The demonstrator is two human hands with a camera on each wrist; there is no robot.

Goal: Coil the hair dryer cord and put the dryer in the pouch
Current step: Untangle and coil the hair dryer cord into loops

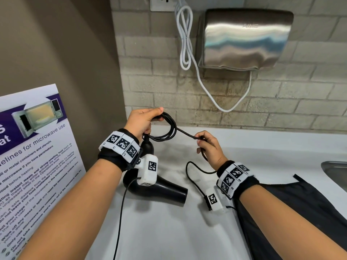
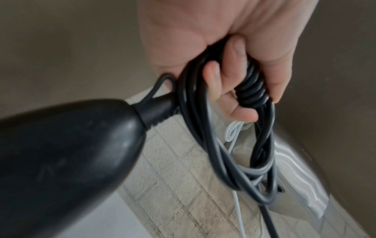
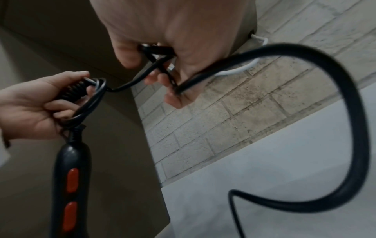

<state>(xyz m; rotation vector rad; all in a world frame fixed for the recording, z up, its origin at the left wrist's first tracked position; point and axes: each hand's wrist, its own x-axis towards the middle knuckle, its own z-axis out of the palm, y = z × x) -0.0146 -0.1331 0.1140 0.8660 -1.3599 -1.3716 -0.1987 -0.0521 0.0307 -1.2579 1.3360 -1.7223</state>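
A black hair dryer hangs by its cord above the white counter, handle up, two orange switches on the handle. My left hand grips several loops of the black cord, fingers curled through the coil. My right hand pinches the free run of cord a little to the right, and the cord trails down to the counter. A black pouch lies flat at the right under my right forearm.
A steel hand dryer with a white cable hangs on the brick wall. A microwave-use poster leans at the left. A sink edge shows at far right. White counter stretches below the hands.
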